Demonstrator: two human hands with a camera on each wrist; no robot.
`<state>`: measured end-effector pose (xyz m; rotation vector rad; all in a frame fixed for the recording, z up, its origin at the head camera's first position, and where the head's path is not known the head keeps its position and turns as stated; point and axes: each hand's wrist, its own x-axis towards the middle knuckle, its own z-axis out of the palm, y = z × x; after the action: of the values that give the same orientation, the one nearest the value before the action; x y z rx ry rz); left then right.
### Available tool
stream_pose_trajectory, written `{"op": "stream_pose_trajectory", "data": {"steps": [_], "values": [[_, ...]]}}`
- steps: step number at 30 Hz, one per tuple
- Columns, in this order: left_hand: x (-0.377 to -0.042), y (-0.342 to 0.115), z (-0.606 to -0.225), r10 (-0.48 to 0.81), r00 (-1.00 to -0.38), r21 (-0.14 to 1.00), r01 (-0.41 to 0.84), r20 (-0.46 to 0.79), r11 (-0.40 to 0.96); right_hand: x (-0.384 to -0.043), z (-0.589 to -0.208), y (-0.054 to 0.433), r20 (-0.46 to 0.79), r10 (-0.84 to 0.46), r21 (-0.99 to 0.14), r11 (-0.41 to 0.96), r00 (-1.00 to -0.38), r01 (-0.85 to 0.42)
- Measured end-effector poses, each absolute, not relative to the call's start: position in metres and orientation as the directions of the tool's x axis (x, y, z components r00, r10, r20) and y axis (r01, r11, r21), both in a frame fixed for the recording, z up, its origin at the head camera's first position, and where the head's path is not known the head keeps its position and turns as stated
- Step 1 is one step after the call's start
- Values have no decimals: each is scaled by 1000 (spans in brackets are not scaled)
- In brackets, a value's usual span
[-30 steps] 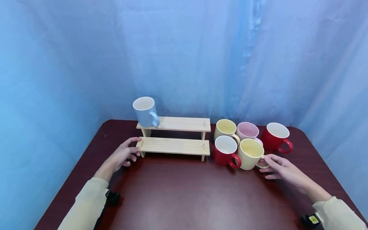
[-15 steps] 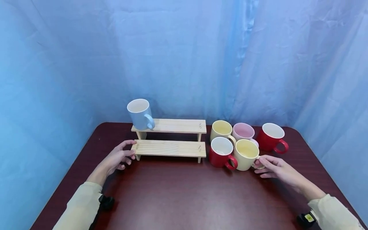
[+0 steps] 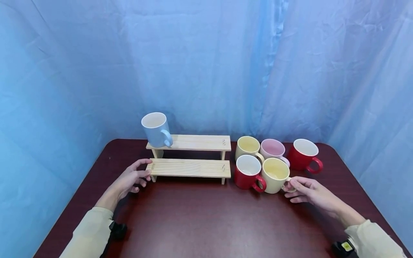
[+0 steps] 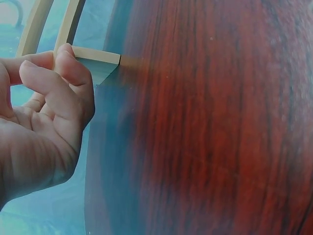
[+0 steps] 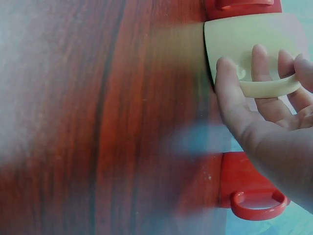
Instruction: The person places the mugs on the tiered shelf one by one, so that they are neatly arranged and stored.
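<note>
pinching the handle (image 5: 266, 89) of the near yellow mug (image 3: 274, 181), my right hand (image 3: 304, 190) has its thumb and fingers closed around that loop. the mug stands upright on the table (image 3: 209, 222), just left of this hand, its handle turned right and a little near, so my right hand is by far the closer one. my left hand (image 3: 127, 182) grips the left end of the lower shelf (image 3: 190, 167) between thumb and fingers, well to the left of the mug. that shelf's long axis runs left to right, and the near red mug (image 3: 246, 175) stands between its right end and the near yellow mug; i cannot tell whether the two mugs touch.

looking into the mugs, i see only pale yellow lining in the near yellow mug and in the far yellow mug (image 3: 247, 147), pink in the pink mug (image 3: 272, 148), and white in the near red mug, the right red mug (image 3: 300, 157) and the blue mug (image 3: 156, 133). the blue mug sits on the upper shelf (image 3: 200, 142), at its left end.
</note>
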<state>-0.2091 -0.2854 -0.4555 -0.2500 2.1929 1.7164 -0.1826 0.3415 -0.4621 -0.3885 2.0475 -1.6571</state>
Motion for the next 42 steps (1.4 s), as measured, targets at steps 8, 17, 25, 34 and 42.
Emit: {"op": "stream_pose_trajectory", "data": {"steps": [8, 17, 25, 34, 42], "values": [[-208, -284, -455, 73, -924, 900, -343, -374, 268, -175, -449, 340, -127, -507, -983, 176, -852, 41], [-211, -291, -456, 59, -923, 893, -350, -381, 284, -169, -405, 329, -22, -512, -981, 176, -859, -80], [-210, -290, -455, 63, -920, 890, -355, -387, 287, -172, -359, 312, 19, -508, -965, 217, -861, -148], [-209, -291, -455, 66, -926, 894, -339, -372, 292, -184, -334, 278, 47, -487, -966, 200, -872, -163], [-210, -291, -454, 72, -926, 896, -336, -371, 291, -205, -328, 234, 24, -481, -984, 144, -876, -106]]}}
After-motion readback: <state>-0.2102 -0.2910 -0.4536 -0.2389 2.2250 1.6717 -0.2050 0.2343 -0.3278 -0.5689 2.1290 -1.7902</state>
